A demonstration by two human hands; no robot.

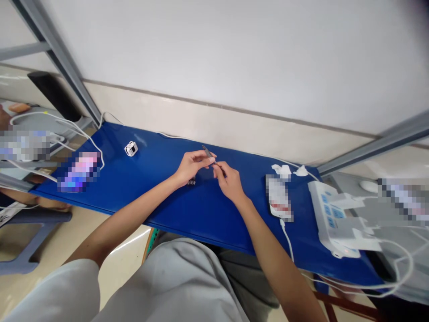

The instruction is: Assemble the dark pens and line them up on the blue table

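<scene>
Above the middle of the blue table (161, 188), my left hand (191, 169) is closed, thumb and fingers pinching a thin grey pen-like stick (208, 153). The stick slants, with its darker far end pointing away from me. At the near end, the fingers of my right hand (229, 180) are pinched together on it, and a small brownish part shows there. The stick's exact kind is too small to make out. Partly hidden under my left hand, a small dark object (191, 181) lies on the table.
To the left are a small white device (131, 148) and a lit phone (79, 172). On the right lie crumpled white tissues (282, 170), a phone (279, 197) on a white cable, and a power strip (330, 219) with chargers. A wall (214, 118) stands behind the table.
</scene>
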